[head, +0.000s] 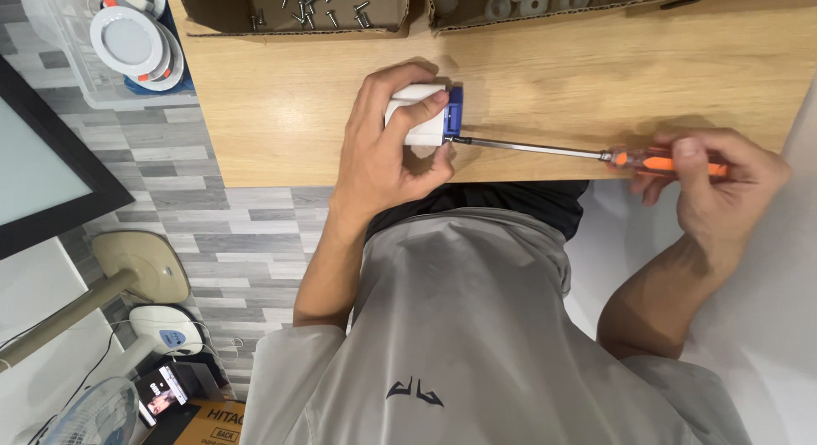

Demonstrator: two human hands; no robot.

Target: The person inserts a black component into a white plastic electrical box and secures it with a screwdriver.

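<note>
My left hand (387, 147) grips a small white block with a blue end piece (425, 113), holding it on its side on the wooden table (281, 113). My right hand (715, 177) holds the orange handle of a long screwdriver (545, 149). The metal shaft lies level over the table's near edge, and its tip meets the lower corner of the blue end piece.
A cardboard box of screws (298, 7) and another with white round parts (528, 2) stand at the table's far edge. A clear bin of round white lamp fittings (128, 41) sits to the left. Fans, a phone and a box rest on the tiled floor.
</note>
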